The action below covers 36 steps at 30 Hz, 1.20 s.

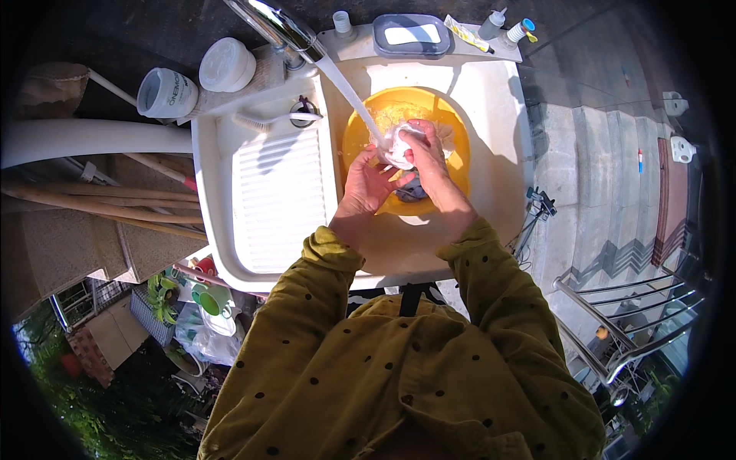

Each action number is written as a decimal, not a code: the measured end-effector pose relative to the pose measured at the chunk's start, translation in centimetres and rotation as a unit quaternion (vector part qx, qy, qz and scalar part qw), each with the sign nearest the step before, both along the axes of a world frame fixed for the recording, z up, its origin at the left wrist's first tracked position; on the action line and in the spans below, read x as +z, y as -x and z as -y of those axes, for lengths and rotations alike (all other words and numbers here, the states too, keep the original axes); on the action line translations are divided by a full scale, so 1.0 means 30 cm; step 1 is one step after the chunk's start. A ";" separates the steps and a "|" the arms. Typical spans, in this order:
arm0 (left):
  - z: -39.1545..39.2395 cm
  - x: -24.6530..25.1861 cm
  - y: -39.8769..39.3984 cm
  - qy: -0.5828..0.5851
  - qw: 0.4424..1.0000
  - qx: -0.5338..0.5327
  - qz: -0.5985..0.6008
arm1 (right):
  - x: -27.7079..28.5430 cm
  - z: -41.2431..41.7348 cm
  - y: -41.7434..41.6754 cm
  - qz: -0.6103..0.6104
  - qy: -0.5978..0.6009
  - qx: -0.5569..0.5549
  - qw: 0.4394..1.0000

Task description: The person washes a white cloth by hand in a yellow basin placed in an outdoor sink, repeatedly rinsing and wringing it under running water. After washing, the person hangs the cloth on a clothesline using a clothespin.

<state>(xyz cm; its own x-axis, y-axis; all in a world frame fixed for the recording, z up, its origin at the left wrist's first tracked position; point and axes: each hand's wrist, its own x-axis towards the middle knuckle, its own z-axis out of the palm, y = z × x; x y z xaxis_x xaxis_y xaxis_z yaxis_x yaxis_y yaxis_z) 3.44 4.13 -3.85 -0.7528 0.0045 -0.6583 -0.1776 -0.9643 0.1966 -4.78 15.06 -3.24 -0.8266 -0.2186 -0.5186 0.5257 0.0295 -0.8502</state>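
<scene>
Water runs from a chrome faucet (299, 34) into a yellow plastic basin (463, 167) standing in the white sink (500, 230). Over the basin my right hand (426, 155) grips a wet white cloth (397, 148) in the stream. My left hand (371, 181) is beside the cloth's lower left, palm turned up and fingers apart; whether its fingertips touch the cloth is hard to tell. A dark grey-blue cloth (411, 190) lies in the basin below my hands, and a pale cloth (444, 138) shows in the water behind my right hand.
Left of the basin is a ribbed washboard (279, 201) with a white brush (276, 119) above it. Two white tubs (227, 64) stand at the back left. A grey tray (411, 35), a tube (468, 34) and small bottles (493, 25) line the back ledge. Concrete steps (592, 155) lie to the right.
</scene>
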 end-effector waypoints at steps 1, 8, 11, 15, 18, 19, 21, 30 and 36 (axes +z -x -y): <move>-0.025 -0.001 0.012 -0.022 1.000 -0.002 0.021 | -0.016 0.024 -0.015 -0.060 -0.088 0.086 0.991; 0.024 -0.154 0.022 -0.093 0.982 -0.037 -0.159 | 0.170 0.041 -0.212 -0.368 -0.250 0.318 0.837; -0.078 -0.285 0.056 0.026 0.980 0.023 -0.195 | -0.034 0.103 -0.075 -0.436 -0.330 0.211 0.810; -0.120 -0.169 0.091 -0.017 0.993 0.110 0.032 | -0.121 0.134 0.061 -0.282 -0.350 0.184 0.874; -0.035 -0.226 0.061 0.030 0.996 0.072 -0.052 | -0.030 0.103 -0.112 -0.341 -0.228 0.169 0.897; -0.047 -0.247 0.034 -0.087 0.968 0.123 -0.200 | -0.001 0.093 -0.174 -0.365 -0.181 0.181 0.895; -0.004 -0.363 -0.009 -0.143 0.957 0.024 -0.251 | -0.017 0.076 -0.125 -0.328 -0.296 0.226 0.868; 0.108 -0.044 0.024 0.080 0.993 0.070 -0.052 | -0.063 -0.093 0.146 0.197 0.243 0.020 0.950; 0.000 -0.210 0.050 -0.054 0.995 0.060 -0.052 | -0.027 0.041 -0.061 -0.277 -0.084 0.253 0.923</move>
